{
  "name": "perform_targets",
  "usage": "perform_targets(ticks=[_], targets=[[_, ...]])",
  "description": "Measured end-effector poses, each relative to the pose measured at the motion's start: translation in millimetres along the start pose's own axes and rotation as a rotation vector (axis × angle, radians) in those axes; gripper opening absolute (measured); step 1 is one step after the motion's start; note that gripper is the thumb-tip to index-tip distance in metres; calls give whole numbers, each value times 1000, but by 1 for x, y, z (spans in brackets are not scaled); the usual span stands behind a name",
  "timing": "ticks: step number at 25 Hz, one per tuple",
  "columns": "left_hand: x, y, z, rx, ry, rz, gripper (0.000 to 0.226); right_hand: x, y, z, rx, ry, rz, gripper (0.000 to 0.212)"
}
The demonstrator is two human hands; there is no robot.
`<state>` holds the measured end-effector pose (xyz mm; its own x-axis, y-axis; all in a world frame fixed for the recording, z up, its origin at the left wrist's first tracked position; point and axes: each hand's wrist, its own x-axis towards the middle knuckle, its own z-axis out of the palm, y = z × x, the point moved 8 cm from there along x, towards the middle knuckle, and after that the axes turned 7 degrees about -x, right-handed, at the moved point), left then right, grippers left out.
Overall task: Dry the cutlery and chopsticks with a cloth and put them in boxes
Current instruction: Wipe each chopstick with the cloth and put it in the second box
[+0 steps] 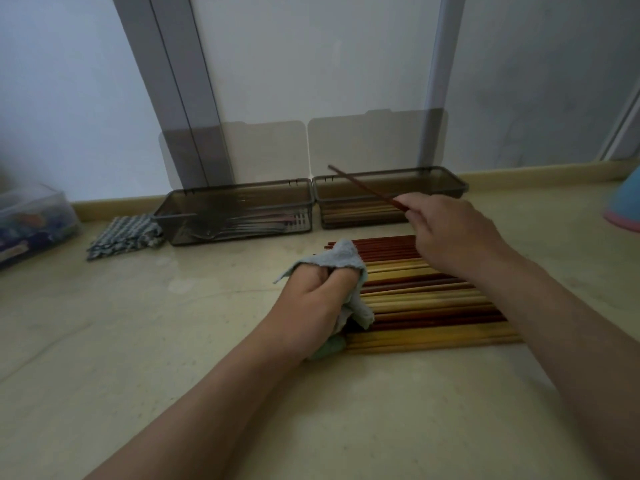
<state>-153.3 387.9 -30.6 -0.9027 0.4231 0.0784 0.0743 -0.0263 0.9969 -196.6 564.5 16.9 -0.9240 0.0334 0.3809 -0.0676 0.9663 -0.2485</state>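
Note:
My right hand [453,230] pinches one dark red chopstick [360,187] by its thick end; the stick slants up and left over the right box [446,187], which holds several chopsticks. My left hand [311,299] grips a light blue cloth [343,258] at the left ends of a row of red and pale wooden chopsticks [433,299] lying side by side on the floor. The left box [166,209] holds metal cutlery. Both smoky transparent boxes have their lids raised against the wall.
A folded checked cloth [124,233] lies left of the cutlery box. A clear plastic container [31,220] with colourful contents stands at the far left. A blue and pink object [623,206] shows at the right edge. A grey frame runs up the wall behind.

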Motion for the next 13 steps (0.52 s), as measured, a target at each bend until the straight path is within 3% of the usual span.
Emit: perform_targets(ticks=[4, 6, 10, 13], targets=[[3, 6, -10, 27, 71, 68, 42, 37, 4, 0, -417, 71, -57, 44], [3, 7, -14, 61, 99, 84, 48, 61, 15, 2, -504, 43, -43, 46], [4, 7, -16, 119, 105, 83, 56, 91, 31, 32, -441, -140, -5, 54], [6, 6, -17, 117, 104, 97, 52, 87, 26, 47, -108, -252, -1, 60]])
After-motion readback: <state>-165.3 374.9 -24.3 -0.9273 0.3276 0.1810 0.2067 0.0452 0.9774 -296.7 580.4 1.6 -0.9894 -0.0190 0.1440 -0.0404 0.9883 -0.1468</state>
